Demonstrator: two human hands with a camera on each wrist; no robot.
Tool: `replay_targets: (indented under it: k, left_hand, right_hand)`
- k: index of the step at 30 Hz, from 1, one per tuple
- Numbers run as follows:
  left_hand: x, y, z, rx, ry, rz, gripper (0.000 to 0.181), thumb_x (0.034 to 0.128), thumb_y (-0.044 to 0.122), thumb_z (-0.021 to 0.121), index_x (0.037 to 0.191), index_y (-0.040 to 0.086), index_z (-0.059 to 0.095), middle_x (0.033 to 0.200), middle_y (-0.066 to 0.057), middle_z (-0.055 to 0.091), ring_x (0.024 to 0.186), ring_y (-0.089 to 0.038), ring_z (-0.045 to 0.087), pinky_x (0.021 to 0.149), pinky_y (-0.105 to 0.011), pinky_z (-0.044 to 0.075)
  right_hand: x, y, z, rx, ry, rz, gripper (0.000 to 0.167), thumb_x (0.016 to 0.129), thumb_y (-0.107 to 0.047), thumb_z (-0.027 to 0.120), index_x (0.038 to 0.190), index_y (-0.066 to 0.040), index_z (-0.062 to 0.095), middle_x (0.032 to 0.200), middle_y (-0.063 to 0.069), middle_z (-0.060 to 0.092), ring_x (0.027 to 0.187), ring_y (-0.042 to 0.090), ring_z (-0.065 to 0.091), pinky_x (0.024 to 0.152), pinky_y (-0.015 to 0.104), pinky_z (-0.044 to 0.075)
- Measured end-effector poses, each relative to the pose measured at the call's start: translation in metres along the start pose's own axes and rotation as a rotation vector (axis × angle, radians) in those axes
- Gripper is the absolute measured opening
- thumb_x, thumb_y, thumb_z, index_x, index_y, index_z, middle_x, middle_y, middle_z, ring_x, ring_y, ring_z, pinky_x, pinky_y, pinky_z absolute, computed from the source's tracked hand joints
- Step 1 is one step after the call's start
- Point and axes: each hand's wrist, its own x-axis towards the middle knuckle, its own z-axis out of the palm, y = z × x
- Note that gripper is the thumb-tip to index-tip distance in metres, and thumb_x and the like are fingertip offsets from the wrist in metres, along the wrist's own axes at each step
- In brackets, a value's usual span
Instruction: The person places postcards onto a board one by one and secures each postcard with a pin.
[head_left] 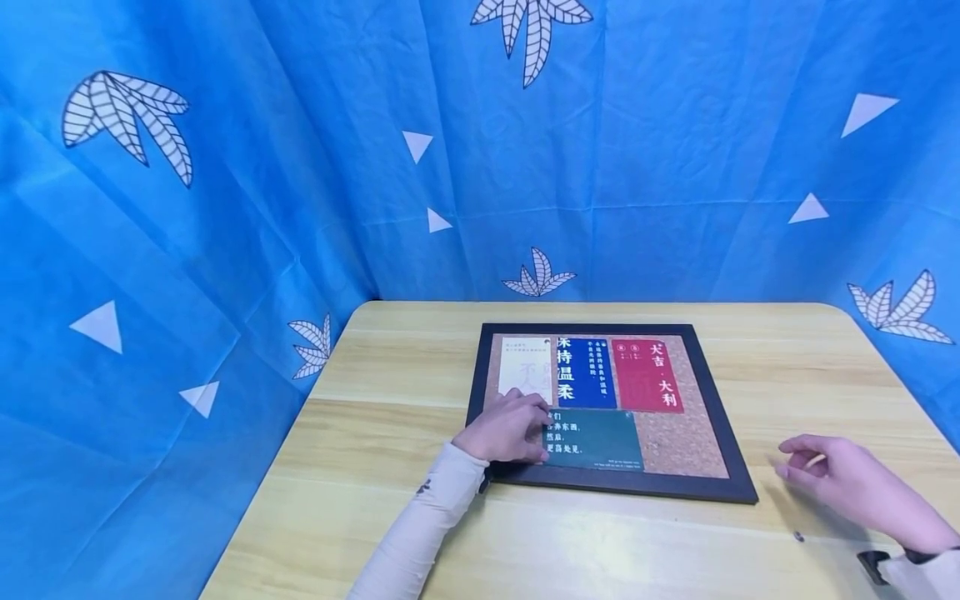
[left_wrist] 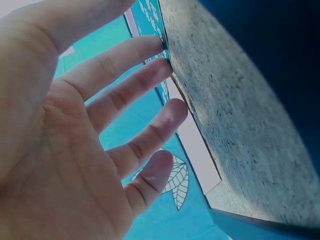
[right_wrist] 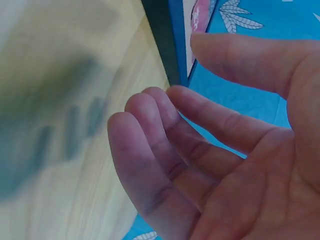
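Note:
A cork board [head_left: 682,446] in a black frame [head_left: 622,484] lies on the table. A green card [head_left: 600,446] with white writing sits on its lower part, and my left hand [head_left: 508,429] rests at that card's left end. In the left wrist view the fingers [left_wrist: 150,132] are spread and slightly bent, with tips at the cards and cork. Along the top are a white card [head_left: 517,362], a blue card [head_left: 587,375] and a red card [head_left: 647,375]. Right of the frame, my right hand [head_left: 843,479] hovers over the table, fingers [right_wrist: 145,155] loosely curled around nothing.
A small dark object [head_left: 798,537] lies on the wooden table [head_left: 600,542] below my right hand; its kind is too small to tell. Blue cloth [head_left: 637,167] with white leaves and triangles hangs behind the table and along its left side.

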Motion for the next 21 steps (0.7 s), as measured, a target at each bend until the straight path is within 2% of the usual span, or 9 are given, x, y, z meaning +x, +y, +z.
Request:
replay_targets:
  k: [5, 12, 21]
  left_hand:
    - [0.000, 0.000, 0.000, -0.001, 0.004, 0.004, 0.054, 0.0817, 0.042, 0.087, 0.129, 0.019, 0.074, 0.137, 0.005, 0.066, 0.115, -0.017, 0.055, 0.093, -0.029, 0.044]
    - [0.000, 0.001, 0.001, 0.005, -0.005, 0.011, 0.053, 0.0833, 0.043, 0.085, 0.130, 0.019, 0.074, 0.140, 0.005, 0.064, 0.117, -0.018, 0.055, 0.095, -0.030, 0.046]
    - [0.001, 0.000, 0.000, 0.013, -0.004, 0.003, 0.054, 0.0823, 0.043, 0.086, 0.129, 0.020, 0.074, 0.139, 0.006, 0.065, 0.117, -0.018, 0.055, 0.093, -0.029, 0.046]
  right_hand:
    - [-0.011, 0.005, 0.009, -0.012, -0.035, 0.016, 0.028, 0.094, -0.014, 0.074, 0.106, 0.011, 0.069, 0.086, 0.000, 0.070, 0.068, -0.002, 0.057, 0.061, 0.023, 0.051]
    - [-0.024, 0.006, 0.020, -0.018, -0.110, 0.055, 0.029, 0.095, -0.020, 0.073, 0.104, 0.008, 0.070, 0.088, -0.002, 0.072, 0.070, -0.003, 0.055, 0.063, 0.022, 0.051]
    - [-0.036, -0.002, 0.031, -0.017, -0.139, 0.113, 0.032, 0.092, -0.023, 0.077, 0.104, 0.006, 0.070, 0.084, -0.004, 0.062, 0.069, 0.000, 0.046, 0.061, 0.022, 0.045]
